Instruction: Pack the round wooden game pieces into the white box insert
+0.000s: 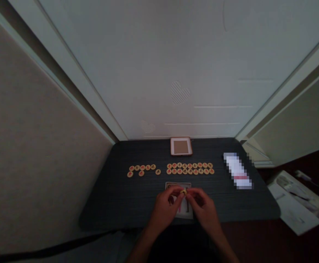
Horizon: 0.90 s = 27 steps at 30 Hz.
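Note:
Between the fingertips of my left hand (pixel 169 202) and my right hand (pixel 201 204) is a small round xiangqi piece (pixel 183 191), pinched from both sides. Both hands are over a shallow open box (pixel 186 214) near the table's front edge, and they hide much of its inside. Beyond them, several wooden xiangqi pieces (pixel 190 171) with red or dark characters lie in two neat rows. To the left, a looser group of pieces (pixel 142 167) lies flat, with one piece (pixel 158 172) a little apart between the groups.
A square box lid (pixel 181 139) lies at the table's back edge, against a white panel (pixel 148 65) with heart reliefs. A bright, pixelated object (pixel 237 171) is on the right of the dark table (pixel 112 204). An open white box (pixel 299 204) stands beyond the right edge.

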### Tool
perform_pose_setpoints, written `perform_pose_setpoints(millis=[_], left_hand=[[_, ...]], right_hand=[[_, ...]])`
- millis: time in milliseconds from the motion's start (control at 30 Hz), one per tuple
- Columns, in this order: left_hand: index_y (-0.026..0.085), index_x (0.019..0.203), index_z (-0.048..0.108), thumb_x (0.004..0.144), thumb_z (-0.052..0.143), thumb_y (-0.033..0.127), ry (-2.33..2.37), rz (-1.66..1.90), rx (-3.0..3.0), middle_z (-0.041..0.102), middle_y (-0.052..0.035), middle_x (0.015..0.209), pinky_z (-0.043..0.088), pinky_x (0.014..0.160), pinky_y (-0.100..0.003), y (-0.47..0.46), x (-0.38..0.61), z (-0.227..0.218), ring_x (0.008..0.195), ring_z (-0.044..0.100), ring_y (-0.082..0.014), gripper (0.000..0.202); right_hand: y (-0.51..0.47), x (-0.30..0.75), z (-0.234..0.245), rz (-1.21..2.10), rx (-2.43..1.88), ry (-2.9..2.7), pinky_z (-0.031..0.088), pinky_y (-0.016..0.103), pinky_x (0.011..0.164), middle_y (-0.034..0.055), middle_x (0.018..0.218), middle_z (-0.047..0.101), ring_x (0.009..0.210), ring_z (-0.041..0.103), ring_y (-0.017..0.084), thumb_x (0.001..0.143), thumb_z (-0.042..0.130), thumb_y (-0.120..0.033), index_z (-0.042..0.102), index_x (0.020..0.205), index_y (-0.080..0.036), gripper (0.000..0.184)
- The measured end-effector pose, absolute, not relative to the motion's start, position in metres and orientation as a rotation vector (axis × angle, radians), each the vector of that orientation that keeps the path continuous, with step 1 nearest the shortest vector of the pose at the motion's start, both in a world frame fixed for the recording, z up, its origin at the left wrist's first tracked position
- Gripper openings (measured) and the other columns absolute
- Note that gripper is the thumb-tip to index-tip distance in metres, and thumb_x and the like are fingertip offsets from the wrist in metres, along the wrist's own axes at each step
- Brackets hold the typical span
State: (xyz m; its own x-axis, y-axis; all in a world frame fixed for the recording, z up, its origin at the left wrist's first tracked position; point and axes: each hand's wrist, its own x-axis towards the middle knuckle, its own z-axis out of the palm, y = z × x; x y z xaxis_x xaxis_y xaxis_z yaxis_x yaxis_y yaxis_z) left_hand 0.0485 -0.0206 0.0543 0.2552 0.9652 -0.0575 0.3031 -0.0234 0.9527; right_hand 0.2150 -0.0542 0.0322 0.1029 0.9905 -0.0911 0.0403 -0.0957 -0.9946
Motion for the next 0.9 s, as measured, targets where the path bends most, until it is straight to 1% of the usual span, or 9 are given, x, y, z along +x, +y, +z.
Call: perform_pose_setpoints(millis=[133, 233, 333, 433, 533, 600, 700, 800, 900], left_hand=[[0.023, 0.105, 0.073, 0.092, 0.065, 0.032, 1.168, 0.846, 1.467, 0.077, -0.0039, 0.1, 0.056, 0.08, -0.03, -0.0203, 0.0474, 0.048, 0.088, 0.072, -0.0198, 0.018], [0.023, 0.104, 0.073, 0.092, 0.065, 0.031, 1.152, 0.869, 1.444, 0.077, -0.0052, 0.104, 0.057, 0.085, -0.031, -0.0195, 0.046, 0.0461, 0.094, 0.073, -0.021, 0.017], [0.023, 0.104, 0.073, 0.091, 0.066, 0.03, 1.155, 0.889, 1.422, 0.077, -0.0053, 0.104, 0.057, 0.086, -0.031, -0.0183, 0.0459, 0.0474, 0.095, 0.073, -0.0211, 0.017], [0.023, 0.104, 0.072, 0.089, 0.067, 0.031, 1.164, 0.89, 1.403, 0.077, -0.0046, 0.102, 0.058, 0.084, -0.031, -0.017, 0.0462, 0.0491, 0.092, 0.073, -0.0206, 0.017], [0.022, 0.103, 0.071, 0.088, 0.068, 0.032, 1.181, 0.892, 1.38, 0.077, -0.0047, 0.101, 0.058, 0.084, -0.032, -0.0153, 0.0449, 0.0489, 0.092, 0.073, -0.0209, 0.018], [0.022, 0.103, 0.071, 0.088, 0.069, 0.033, 1.194, 0.891, 1.366, 0.077, -0.0049, 0.1, 0.058, 0.085, -0.032, -0.0141, 0.0432, 0.0478, 0.093, 0.073, -0.021, 0.018], [0.022, 0.103, 0.071, 0.088, 0.069, 0.034, 1.19, 0.883, 1.351, 0.077, -0.0053, 0.102, 0.058, 0.086, -0.032, -0.013, 0.0413, 0.0462, 0.094, 0.073, -0.021, 0.019], [0.022, 0.104, 0.071, 0.089, 0.069, 0.034, 1.145, 0.871, 1.35, 0.077, -0.0065, 0.105, 0.058, 0.089, -0.033, -0.0137, 0.0422, 0.0465, 0.098, 0.073, -0.0216, 0.02], [0.021, 0.106, 0.071, 0.09, 0.068, 0.035, 1.099, 0.848, 1.334, 0.077, -0.0071, 0.106, 0.058, 0.09, -0.034, -0.0164, 0.0455, 0.0489, 0.097, 0.073, -0.0218, 0.022]], right_hand=[[-0.0549, 0.2172, 0.0289, 1.172, -1.398, -1.109, 0.055, 0.032, 0.08, 0.008, 0.096, 0.076, 0.088, 0.071, 0.024, 0.088, 0.069, -0.05, 0.072, 0.1, -0.02, 0.033], [-0.0549, 0.2196, 0.0287, 1.151, -1.451, -1.133, 0.053, 0.029, 0.07, 0.0057, 0.084, 0.074, 0.077, 0.069, 0.022, 0.089, 0.067, -0.053, 0.072, 0.096, -0.019, 0.035], [-0.0545, 0.2221, 0.0307, 1.108, -1.503, -1.168, 0.049, 0.025, 0.06, 0.0021, 0.071, 0.068, 0.066, 0.063, 0.018, 0.092, 0.063, -0.055, 0.071, 0.086, -0.019, 0.037], [-0.0541, 0.2241, 0.0315, 1.085, -1.517, -1.177, 0.047, 0.024, 0.058, 0.0005, 0.067, 0.064, 0.063, 0.061, 0.017, 0.095, 0.057, -0.054, 0.068, 0.08, -0.02, 0.039], [-0.0539, 0.2251, 0.0288, 1.075, -1.503, -1.168, 0.048, 0.025, 0.06, 0.0007, 0.07, 0.064, 0.065, 0.061, 0.017, 0.097, 0.055, -0.053, 0.068, 0.083, -0.02, 0.038], [-0.054, 0.2249, 0.0259, 1.077, -1.49, -1.142, 0.051, 0.026, 0.064, 0.002, 0.075, 0.068, 0.07, 0.064, 0.019, 0.097, 0.055, -0.053, 0.069, 0.092, -0.02, 0.036], [-0.0543, 0.2235, 0.0227, 1.096, -1.459, -1.13, 0.055, 0.03, 0.074, 0.0059, 0.091, 0.074, 0.082, 0.069, 0.022, 0.095, 0.059, -0.051, 0.07, 0.106, -0.021, 0.034], [-0.0544, 0.2213, 0.0243, 1.108, -1.414, -1.162, 0.056, 0.032, 0.082, 0.0081, 0.102, 0.075, 0.091, 0.071, 0.024, 0.092, 0.064, -0.049, 0.07, 0.108, -0.021, 0.033], [-0.0544, 0.219, 0.0299, 1.127, -1.365, -1.196, 0.057, 0.034, 0.082, 0.0084, 0.101, 0.076, 0.09, 0.071, 0.024, 0.091, 0.066, -0.048, 0.07, 0.11, -0.021, 0.033]])
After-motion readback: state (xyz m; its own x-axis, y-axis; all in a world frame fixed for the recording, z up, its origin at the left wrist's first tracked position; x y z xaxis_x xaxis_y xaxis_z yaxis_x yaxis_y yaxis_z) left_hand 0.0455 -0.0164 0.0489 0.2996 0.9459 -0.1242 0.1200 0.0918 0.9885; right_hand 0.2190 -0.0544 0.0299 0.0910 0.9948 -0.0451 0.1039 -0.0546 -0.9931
